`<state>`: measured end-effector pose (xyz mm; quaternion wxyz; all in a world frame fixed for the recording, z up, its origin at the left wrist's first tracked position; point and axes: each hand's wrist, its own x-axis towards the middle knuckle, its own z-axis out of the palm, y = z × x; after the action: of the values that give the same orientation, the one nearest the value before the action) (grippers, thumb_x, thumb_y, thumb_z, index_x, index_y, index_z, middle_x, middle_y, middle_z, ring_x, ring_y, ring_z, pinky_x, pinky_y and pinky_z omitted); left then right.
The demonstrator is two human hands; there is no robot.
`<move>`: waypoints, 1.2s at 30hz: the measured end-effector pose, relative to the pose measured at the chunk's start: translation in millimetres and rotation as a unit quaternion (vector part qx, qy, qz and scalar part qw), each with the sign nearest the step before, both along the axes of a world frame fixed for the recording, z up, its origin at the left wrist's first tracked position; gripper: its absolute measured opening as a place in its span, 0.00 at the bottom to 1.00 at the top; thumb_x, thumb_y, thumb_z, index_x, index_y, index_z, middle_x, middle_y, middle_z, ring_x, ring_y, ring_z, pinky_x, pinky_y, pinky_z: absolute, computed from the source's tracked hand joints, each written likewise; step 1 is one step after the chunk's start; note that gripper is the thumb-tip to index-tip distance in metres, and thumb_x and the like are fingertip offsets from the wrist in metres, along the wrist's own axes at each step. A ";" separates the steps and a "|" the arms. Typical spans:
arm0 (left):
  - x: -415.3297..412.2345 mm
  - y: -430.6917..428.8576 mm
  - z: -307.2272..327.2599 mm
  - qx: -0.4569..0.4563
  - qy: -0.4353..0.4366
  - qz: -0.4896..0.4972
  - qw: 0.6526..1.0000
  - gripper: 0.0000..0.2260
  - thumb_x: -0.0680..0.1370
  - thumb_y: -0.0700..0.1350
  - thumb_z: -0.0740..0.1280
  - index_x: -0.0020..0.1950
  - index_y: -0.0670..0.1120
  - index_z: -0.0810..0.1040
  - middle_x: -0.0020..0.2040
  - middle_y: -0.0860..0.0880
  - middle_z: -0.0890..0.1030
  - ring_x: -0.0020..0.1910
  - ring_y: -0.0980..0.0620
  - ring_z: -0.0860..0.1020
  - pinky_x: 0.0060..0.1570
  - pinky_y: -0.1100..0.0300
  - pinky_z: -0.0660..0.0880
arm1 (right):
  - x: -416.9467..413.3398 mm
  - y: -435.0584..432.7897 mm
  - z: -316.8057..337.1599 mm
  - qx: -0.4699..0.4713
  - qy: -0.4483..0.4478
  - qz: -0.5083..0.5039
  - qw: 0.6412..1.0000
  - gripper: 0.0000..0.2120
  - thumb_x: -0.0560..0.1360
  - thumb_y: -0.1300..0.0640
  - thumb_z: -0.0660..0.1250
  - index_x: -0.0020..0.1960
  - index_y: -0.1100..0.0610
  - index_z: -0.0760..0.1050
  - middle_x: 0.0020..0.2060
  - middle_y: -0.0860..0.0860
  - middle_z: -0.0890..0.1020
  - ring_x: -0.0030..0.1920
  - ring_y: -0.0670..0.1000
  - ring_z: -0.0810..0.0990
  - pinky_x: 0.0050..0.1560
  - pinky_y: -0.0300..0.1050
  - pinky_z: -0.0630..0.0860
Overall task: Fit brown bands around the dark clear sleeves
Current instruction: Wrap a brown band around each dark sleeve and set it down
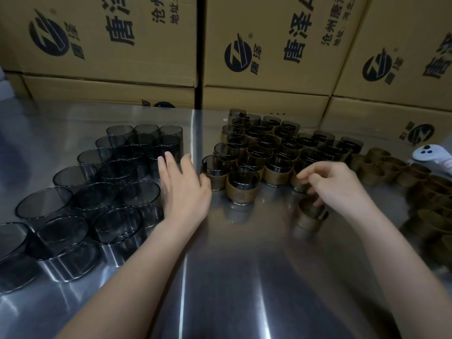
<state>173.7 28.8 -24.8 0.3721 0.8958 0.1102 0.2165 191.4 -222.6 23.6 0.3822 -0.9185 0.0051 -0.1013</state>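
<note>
Several bare dark clear sleeves (102,192) stand in rows on the left of the steel table (232,277). My left hand (183,187) reaches toward them with fingers straight, just above the nearest sleeves and holding nothing. Several sleeves with brown bands fitted (244,187) stand grouped at centre and back. My right hand (335,184) hovers with curled fingers over a loose brown band (310,211), its fingertips pinching the band's upper rim. More loose brown bands (391,167) lie in a heap to the right.
Stacked printed cardboard boxes (269,45) wall off the back of the table. A white handheld controller (433,157) lies at the far right beside the band heap. Bare steel surface lies between my forearms.
</note>
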 end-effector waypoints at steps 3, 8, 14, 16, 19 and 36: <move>-1.1 -1.3 0.8 0.000 -0.002 -0.001 1.000 0.22 0.83 0.42 0.57 0.76 0.41 0.61 0.80 0.37 0.49 0.80 0.42 0.41 0.76 0.45 0.46 | 1.9 -8.1 3.2 -0.031 0.006 -0.022 0.999 0.17 0.77 0.64 0.60 0.40 0.46 0.81 0.48 0.50 0.83 0.49 0.53 0.79 0.53 0.53 0.79; -3.3 -4.2 2.2 0.030 -0.006 0.008 1.000 0.19 0.82 0.41 0.58 0.73 0.40 0.65 0.76 0.37 0.57 0.78 0.40 0.48 0.76 0.44 0.52 | 5.9 -23.6 6.4 -0.088 0.083 -0.005 0.993 0.16 0.75 0.64 0.63 0.38 0.47 0.82 0.44 0.49 0.83 0.48 0.50 0.79 0.46 0.44 0.73; -6.5 -7.2 4.2 0.088 -0.019 0.034 0.995 0.17 0.80 0.40 0.59 0.68 0.38 0.68 0.66 0.38 0.64 0.69 0.38 0.60 0.69 0.46 0.60 | 2.8 -23.5 7.1 -0.117 0.158 0.047 0.979 0.11 0.73 0.63 0.68 0.40 0.49 0.84 0.42 0.48 0.84 0.48 0.49 0.80 0.52 0.47 0.77; -7.7 -9.9 5.7 0.095 -0.022 0.042 0.994 0.15 0.80 0.40 0.59 0.66 0.38 0.70 0.63 0.38 0.65 0.65 0.38 0.61 0.65 0.46 0.61 | 1.8 -21.1 6.4 -0.126 0.166 0.055 0.976 0.09 0.71 0.62 0.70 0.40 0.50 0.84 0.40 0.50 0.85 0.46 0.50 0.81 0.53 0.48 0.78; -9.0 -14.0 7.7 0.108 -0.023 0.048 0.993 0.15 0.80 0.40 0.60 0.65 0.38 0.71 0.61 0.38 0.66 0.63 0.38 0.62 0.62 0.47 0.62 | 1.2 -18.9 5.8 -0.147 0.172 0.056 0.973 0.07 0.71 0.62 0.73 0.40 0.50 0.84 0.38 0.49 0.84 0.45 0.51 0.81 0.50 0.46 0.78; -2.8 -6.3 -3.6 0.027 -0.018 0.061 0.998 0.13 0.80 0.32 0.59 0.65 0.36 0.69 0.78 0.35 0.54 0.77 0.35 0.54 0.73 0.46 0.58 | 4.2 -13.4 0.8 -0.064 0.128 0.067 0.987 0.07 0.72 0.65 0.72 0.39 0.54 0.80 0.34 0.53 0.84 0.36 0.51 0.83 0.37 0.46 0.79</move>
<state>170.9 22.4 -28.4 0.3362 0.8931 0.1522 0.2573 195.6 -236.1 24.4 0.3246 -0.9448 -0.0137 0.0431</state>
